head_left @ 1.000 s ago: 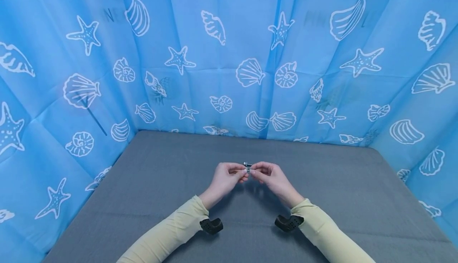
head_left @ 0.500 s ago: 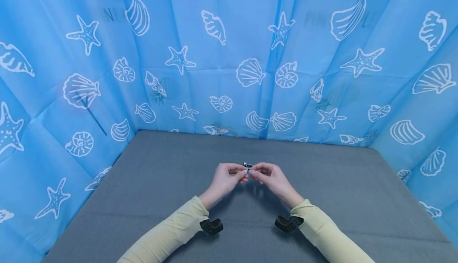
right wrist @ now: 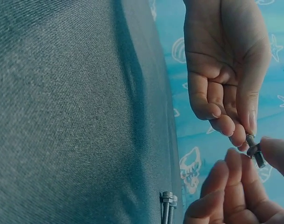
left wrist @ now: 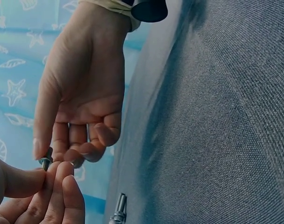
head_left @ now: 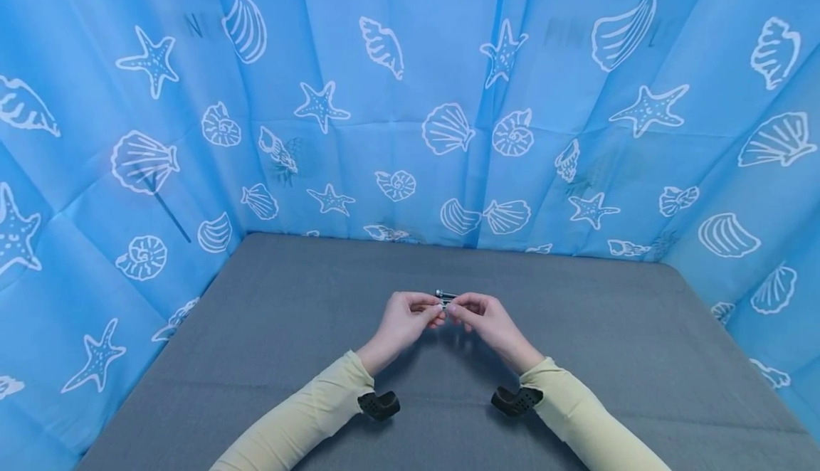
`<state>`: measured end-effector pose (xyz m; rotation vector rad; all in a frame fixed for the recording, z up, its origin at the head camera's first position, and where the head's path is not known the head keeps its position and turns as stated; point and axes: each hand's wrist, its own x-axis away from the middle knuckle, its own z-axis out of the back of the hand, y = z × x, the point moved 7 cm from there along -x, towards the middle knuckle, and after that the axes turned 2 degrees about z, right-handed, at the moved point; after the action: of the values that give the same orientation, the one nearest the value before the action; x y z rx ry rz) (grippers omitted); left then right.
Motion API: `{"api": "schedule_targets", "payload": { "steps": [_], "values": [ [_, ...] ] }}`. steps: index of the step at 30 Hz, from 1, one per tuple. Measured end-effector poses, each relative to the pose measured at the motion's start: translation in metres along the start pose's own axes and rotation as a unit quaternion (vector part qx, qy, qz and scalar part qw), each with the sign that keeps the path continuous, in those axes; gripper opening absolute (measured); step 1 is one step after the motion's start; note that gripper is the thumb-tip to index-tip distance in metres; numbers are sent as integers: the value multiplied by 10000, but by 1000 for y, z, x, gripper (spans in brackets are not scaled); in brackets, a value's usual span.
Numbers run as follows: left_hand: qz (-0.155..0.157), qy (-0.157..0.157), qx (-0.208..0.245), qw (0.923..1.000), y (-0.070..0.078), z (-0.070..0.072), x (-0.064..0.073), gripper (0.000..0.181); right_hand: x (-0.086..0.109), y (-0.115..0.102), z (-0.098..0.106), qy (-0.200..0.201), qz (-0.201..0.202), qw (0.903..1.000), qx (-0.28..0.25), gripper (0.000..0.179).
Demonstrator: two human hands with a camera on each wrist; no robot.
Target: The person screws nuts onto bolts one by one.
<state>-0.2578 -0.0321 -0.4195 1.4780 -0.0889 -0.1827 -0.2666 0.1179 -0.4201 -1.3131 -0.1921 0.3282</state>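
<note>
In the head view my left hand and right hand meet fingertip to fingertip above the middle of the grey table. Between them is a short metal bolt with a nut or collar around its shank. The left hand pinches the thinner threaded end with thumb and fingers, as the right wrist view shows. At the collar and the thicker dark end, the right hand holds the bolt with thumb and fingertips. Fingers partly cover the bolt in every view.
Two longer bolts lie side by side on the grey table, just beyond the hands. Behind the table hangs a blue curtain with white shells and starfish. A black wrist device sits below the left sleeve.
Both hands stay in place. The right fingertips shift slightly around the bolt, and more of the longer bolt lying behind them shows.
</note>
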Motion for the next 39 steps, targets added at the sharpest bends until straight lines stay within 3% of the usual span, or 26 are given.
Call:
{"api": "schedule_targets", "payload": {
  "steps": [8, 16, 23, 30, 35, 39],
  "values": [
    [79, -20, 67, 9999, 1, 1, 2, 14, 0, 0, 0, 13, 3, 9997, -241, 28],
    [-6, 14, -45, 10000, 1, 0, 2, 13, 0, 0, -1, -115, -132, 9998, 5, 29],
    [-5, 51, -51, 10000, 4, 2, 2, 13, -1, -3, -1, -121, 136, 9995, -253, 28],
    [76, 67, -63, 9999, 3, 1, 4, 11, -1, 1, -1, -40, -75, 9999, -56, 29],
    [41, 30, -6, 10000, 2, 1, 3, 12, -1, 0, -1, -73, 85, 9996, -257, 28],
    [-13, 11, -34, 10000, 3, 1, 2, 12, -1, -1, 0, -40, 102, 9999, -124, 26]
  ]
}}
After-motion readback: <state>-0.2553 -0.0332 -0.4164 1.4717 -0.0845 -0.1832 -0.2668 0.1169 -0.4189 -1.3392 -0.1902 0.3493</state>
